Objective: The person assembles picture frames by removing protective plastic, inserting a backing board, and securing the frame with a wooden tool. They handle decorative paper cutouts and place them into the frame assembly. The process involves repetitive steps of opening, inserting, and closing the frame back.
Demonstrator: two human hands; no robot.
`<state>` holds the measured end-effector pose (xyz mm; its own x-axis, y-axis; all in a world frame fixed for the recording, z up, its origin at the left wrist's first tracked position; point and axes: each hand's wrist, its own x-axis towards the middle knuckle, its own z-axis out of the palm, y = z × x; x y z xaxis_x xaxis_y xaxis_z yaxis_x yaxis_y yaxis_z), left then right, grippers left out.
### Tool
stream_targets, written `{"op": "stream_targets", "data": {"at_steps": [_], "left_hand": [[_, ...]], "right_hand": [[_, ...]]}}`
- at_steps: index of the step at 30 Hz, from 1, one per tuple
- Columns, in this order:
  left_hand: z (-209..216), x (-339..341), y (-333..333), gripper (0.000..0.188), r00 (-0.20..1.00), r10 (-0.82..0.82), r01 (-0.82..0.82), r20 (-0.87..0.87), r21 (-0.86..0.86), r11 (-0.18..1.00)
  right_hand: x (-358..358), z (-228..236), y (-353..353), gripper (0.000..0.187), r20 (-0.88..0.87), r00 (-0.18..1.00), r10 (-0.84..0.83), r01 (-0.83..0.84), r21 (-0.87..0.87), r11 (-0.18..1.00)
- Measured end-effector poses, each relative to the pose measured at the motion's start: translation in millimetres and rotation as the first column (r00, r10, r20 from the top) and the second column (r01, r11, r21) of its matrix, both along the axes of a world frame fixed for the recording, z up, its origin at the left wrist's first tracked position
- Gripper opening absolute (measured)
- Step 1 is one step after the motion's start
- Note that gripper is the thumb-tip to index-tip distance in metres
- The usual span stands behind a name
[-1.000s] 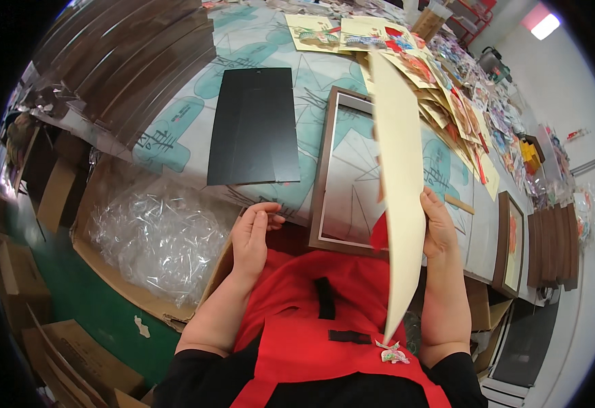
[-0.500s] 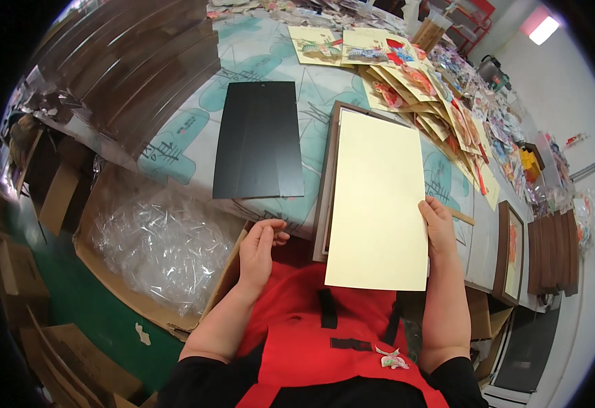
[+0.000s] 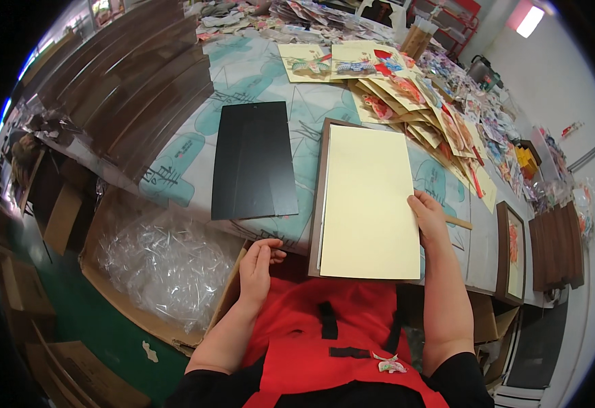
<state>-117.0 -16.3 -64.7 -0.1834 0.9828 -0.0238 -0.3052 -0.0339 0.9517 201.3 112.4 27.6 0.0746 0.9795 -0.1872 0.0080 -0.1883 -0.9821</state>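
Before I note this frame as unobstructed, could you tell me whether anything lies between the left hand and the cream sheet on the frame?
Nothing visible does: the left hand rests at the table edge, bare table between it and the cream sheet, which the right hand touches.

cream sheet (image 3: 369,204) | lying flat on brown frame (image 3: 319,197) | table's near edge

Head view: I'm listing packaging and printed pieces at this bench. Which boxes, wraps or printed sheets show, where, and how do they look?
Cardboard box: left of the left hand, open, brown.
Plastic wrap: inside that box, clear, crumpled.
Printed cards: fanned along the table's far right, cream with colourful pictures.
Cream sheet: on the brown frame, plain, rectangular, right hand at its edge.
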Motion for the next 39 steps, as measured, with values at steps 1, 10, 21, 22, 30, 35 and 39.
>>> {"op": "stream_targets", "data": {"at_steps": [1,10,21,22,30,35,39], "left_hand": [[-1,0,0,0.028,1.0,-0.001,0.001,-0.004,0.004,1.0],[-2,4,0,0.027,1.0,-0.006,0.006,0.022,0.003,1.0],[0,10,0,0.026,0.998,-0.045,0.045,-0.054,-0.005,0.999],[1,11,0,0.026,0.996,-0.049,0.048,-0.068,-0.005,0.999],[26,25,1,0.026,0.851,0.07,0.111,-0.52,0.308,0.945],[44,38,4,0.046,0.683,0.037,0.318,-0.73,0.342,0.884],[42,50,5,0.049,0.645,-0.012,0.38,-0.764,0.308,0.872]], "right_hand": [[0,-1,1,0.023,-0.001,1.0,0.001,-0.001,-0.006,1.0],[-4,1,5,0.031,0.106,0.994,-0.028,0.029,-0.009,1.0],[-7,15,0,0.033,0.78,0.625,0.039,-0.187,0.101,0.977],[-8,17,-1,0.034,0.808,0.587,0.043,-0.196,0.09,0.976],[-9,2,-14,0.046,0.783,0.611,-0.121,-0.208,0.306,0.929],[-13,-26,-29,0.052,0.891,0.415,-0.182,-0.398,0.358,0.845],[-16,-19,-37,0.051,0.905,0.417,-0.083,-0.473,0.294,0.831]]}}
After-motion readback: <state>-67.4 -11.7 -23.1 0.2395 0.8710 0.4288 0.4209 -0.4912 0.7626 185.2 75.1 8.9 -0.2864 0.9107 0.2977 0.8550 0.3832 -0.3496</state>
